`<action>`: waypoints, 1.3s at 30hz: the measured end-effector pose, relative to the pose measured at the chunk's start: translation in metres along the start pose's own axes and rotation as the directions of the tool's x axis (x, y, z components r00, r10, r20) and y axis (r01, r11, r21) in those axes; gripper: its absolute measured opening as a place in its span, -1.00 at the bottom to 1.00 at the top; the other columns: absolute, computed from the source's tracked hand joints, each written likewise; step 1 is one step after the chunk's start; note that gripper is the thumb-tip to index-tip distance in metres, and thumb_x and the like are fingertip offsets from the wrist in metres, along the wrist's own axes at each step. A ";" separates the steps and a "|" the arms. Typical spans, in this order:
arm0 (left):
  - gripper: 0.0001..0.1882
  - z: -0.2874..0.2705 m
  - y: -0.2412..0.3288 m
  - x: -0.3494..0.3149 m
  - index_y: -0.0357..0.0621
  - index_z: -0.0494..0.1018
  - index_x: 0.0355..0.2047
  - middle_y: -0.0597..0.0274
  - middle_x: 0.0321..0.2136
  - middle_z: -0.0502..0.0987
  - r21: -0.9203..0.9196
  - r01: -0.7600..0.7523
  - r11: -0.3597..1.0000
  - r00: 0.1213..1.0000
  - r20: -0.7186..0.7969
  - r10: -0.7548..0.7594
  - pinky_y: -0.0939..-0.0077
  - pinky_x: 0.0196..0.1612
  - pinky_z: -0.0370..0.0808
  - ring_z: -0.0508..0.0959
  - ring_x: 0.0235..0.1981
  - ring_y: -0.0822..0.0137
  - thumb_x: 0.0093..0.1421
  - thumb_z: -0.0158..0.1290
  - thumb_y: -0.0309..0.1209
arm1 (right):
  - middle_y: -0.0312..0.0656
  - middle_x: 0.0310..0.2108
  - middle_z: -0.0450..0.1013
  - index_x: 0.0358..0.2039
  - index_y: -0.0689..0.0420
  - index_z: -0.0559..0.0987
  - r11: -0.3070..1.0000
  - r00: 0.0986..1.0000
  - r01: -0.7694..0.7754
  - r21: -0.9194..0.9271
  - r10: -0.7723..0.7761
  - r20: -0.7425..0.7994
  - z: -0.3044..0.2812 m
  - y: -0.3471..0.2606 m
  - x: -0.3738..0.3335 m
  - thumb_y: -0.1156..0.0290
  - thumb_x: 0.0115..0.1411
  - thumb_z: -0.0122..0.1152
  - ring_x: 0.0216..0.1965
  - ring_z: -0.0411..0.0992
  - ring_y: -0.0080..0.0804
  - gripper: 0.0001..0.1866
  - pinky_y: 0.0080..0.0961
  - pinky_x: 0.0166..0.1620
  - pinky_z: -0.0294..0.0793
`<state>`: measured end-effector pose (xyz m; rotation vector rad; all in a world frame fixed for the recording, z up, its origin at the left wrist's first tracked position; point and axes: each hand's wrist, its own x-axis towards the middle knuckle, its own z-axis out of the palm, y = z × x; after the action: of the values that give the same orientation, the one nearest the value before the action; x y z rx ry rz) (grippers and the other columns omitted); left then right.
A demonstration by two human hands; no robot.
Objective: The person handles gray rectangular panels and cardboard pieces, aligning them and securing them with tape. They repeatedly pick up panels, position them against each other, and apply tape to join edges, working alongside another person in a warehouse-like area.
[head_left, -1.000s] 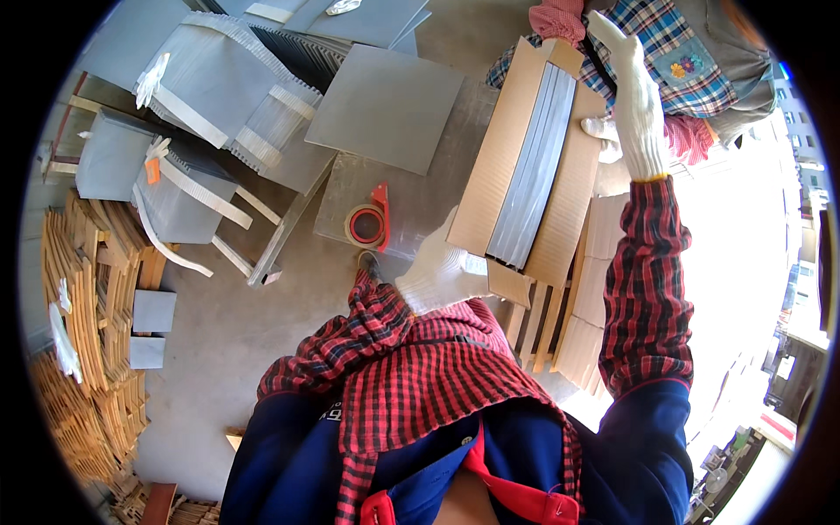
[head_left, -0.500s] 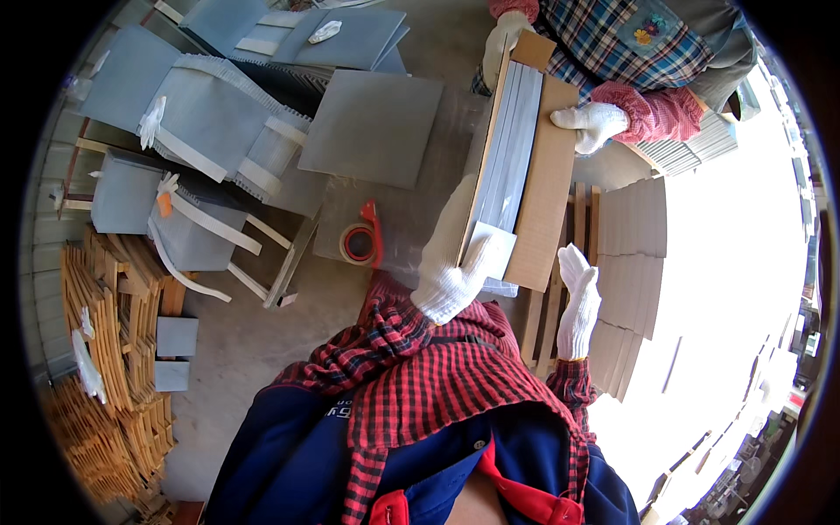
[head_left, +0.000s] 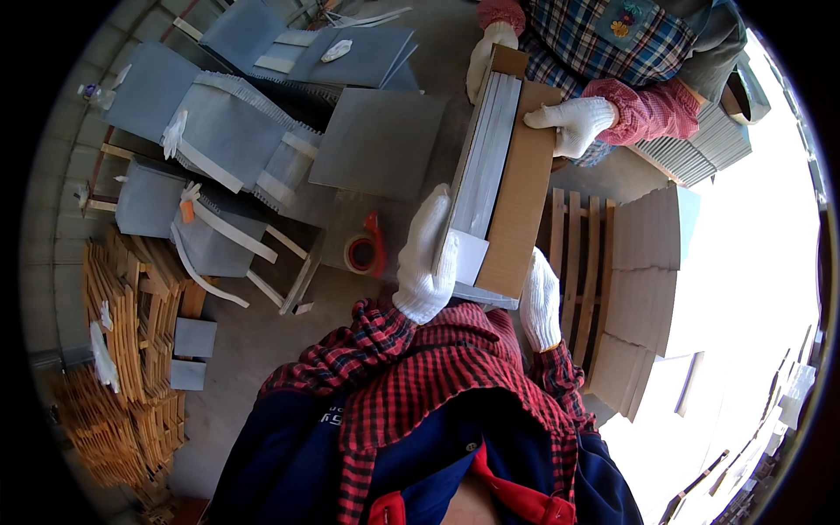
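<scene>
In front of me stands a long cardboard box [head_left: 514, 210], open at the top and packed with several grey flat panels [head_left: 492, 149]. A small white piece [head_left: 469, 254] sits at its near end. My left hand [head_left: 427, 267], in a white knit glove, grips the box's left wall with the thumb over the rim. Against the right wall, near the close corner, my gloved right hand [head_left: 541, 302] presses on the box, its fingers partly hidden. Across from me, a co-worker's gloved hand [head_left: 577, 122] holds the far right flap; their other gloved hand [head_left: 490, 61] is at the far left corner.
A red tape dispenser [head_left: 374, 245] lies left of the box by a grey square panel [head_left: 381, 144]. Stacks of grey panels [head_left: 232, 122] stand at the left, with wooden pieces [head_left: 131, 324] below them. A slatted wooden pallet [head_left: 573, 262] and stacked sheets [head_left: 643, 302] are at the right.
My right hand has moved left from beside the box onto its right wall. My left hand has shifted left to the box's outer left side. The box has moved slightly left in view.
</scene>
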<state>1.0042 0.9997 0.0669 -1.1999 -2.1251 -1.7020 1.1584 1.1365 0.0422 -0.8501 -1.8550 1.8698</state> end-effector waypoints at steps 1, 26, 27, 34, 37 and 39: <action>-0.50 0.002 -0.001 -0.002 -0.38 0.23 0.29 -0.19 0.22 0.39 -0.001 0.012 1.000 0.999 -0.048 -0.012 0.27 0.30 0.33 0.40 0.26 -0.05 0.38 -0.02 -0.50 | -0.08 0.02 0.51 0.14 0.32 0.48 1.000 1.000 -0.014 0.012 0.014 0.011 0.000 -0.001 -0.002 0.16 0.49 -0.07 0.04 0.43 -0.39 -0.52 -0.46 0.12 0.39; -0.43 -0.034 0.015 0.096 -0.14 0.49 0.08 -0.04 0.15 0.43 0.108 -0.442 0.890 0.562 0.807 0.181 -0.15 0.40 0.08 0.26 0.34 -0.06 0.17 0.18 -0.05 | -0.07 0.26 0.31 0.36 0.22 0.24 0.962 0.995 -0.077 0.263 0.058 0.080 0.031 -0.012 0.020 0.33 0.48 -0.06 0.23 0.30 -0.33 -0.49 -0.49 0.25 0.29; -0.57 -0.017 0.008 0.100 -0.11 0.49 0.02 -0.04 0.11 0.42 0.117 -0.410 0.904 0.614 0.768 0.179 -0.07 0.35 0.18 0.31 0.29 -0.07 0.18 0.17 -0.20 | -0.04 0.29 0.28 0.37 0.23 0.23 0.972 0.997 -0.030 0.235 0.013 0.072 0.029 -0.012 0.021 0.37 0.46 -0.05 0.27 0.27 -0.28 -0.48 -0.46 0.29 0.24; -0.34 0.060 -0.031 0.096 -0.15 0.19 0.19 -0.06 0.27 0.19 0.205 0.000 0.979 0.939 0.337 -0.070 0.18 0.31 0.28 0.23 0.30 -0.14 0.09 0.20 -0.52 | 0.10 0.45 0.01 0.42 0.27 0.13 0.963 0.964 0.258 -0.074 -0.262 -0.047 0.051 -0.027 0.016 0.46 0.37 0.01 0.44 0.05 -0.04 -0.36 -0.31 0.42 0.03; -0.39 0.058 -0.020 0.092 -0.10 0.21 0.20 0.00 0.20 0.31 0.122 0.269 0.955 0.915 0.277 -0.293 0.26 0.24 0.34 0.34 0.24 0.03 0.16 0.19 -0.47 | 0.24 0.46 -0.14 0.45 0.16 0.08 0.920 0.943 0.291 -0.264 -0.322 -0.084 0.068 -0.044 0.017 0.34 0.28 0.14 0.42 0.03 0.22 -0.22 -0.17 0.34 0.22; -0.51 0.055 -0.017 0.099 -0.10 0.27 0.17 0.02 0.13 0.39 -0.010 0.474 0.880 0.854 0.251 -0.457 0.30 0.20 0.37 0.41 0.17 0.12 0.25 0.13 -0.41 | 0.30 0.45 -0.14 0.45 0.15 0.08 0.922 0.971 0.179 -0.344 -0.222 -0.088 0.072 -0.059 0.016 0.32 0.25 0.18 0.36 0.13 0.31 -0.19 -0.12 0.21 0.40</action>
<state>0.9462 1.0951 0.0927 -1.0045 -2.7047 -1.9101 1.0915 1.0955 0.0942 -0.8234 -2.1233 1.3682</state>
